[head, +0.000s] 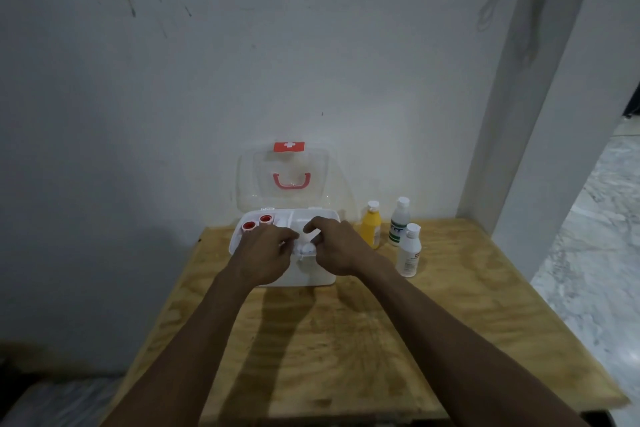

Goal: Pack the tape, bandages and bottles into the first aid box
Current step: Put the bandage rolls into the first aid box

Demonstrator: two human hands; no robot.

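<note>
A white first aid box (322, 279) stands open at the table's back, its clear lid (287, 177) with a red handle leaning on the wall. Two tape rolls with red cores (257, 222) sit in its back left compartment. My left hand (265, 253) and my right hand (337, 246) hover over the box, fingers curled around a small white rolled bandage (307, 248) between them. Right of the box stand a yellow bottle (370, 225) and two white bottles (400, 222), (409, 251).
The wooden table (346, 340) meets a white wall behind and a white pillar (519, 149) at its back right. A marble floor lies to the right of the table edge.
</note>
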